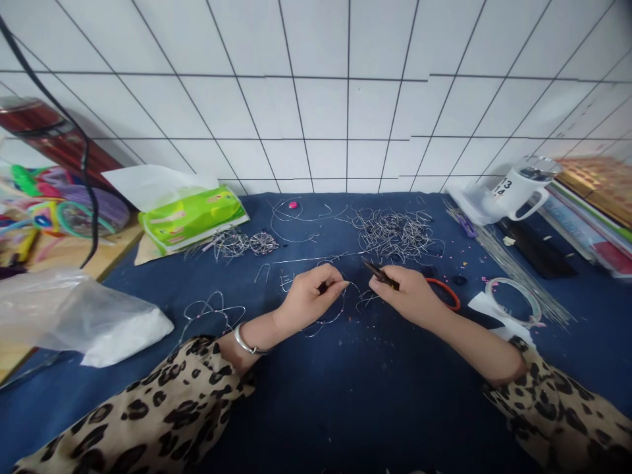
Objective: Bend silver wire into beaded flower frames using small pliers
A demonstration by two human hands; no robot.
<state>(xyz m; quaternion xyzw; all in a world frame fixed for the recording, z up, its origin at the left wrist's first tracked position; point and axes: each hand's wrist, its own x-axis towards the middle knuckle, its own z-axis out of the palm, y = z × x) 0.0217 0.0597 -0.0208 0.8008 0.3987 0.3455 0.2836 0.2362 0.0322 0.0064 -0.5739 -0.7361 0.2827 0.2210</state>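
My left hand (311, 296) rests on the blue cloth (345, 395) with its fingers pinched together on a thin silver wire (326, 319) that loops beneath it. My right hand (412, 296) is closed round a dark pair of pliers (379, 272) with red-orange handles (447, 293), whose tip points left toward the left hand's fingertips. The two hands are a short gap apart. Small wire pieces (365, 301) lie between them.
A tangle of wire bits (392, 232) lies behind the hands. Beaded wire coils (244, 242), a pink bead (293, 205), a green tissue pack (195, 216), a plastic bag (74, 319), a wire flower shape (212, 311), straight wires (518, 273), a wire spool (513, 301) and a white mug (521, 187) surround them.
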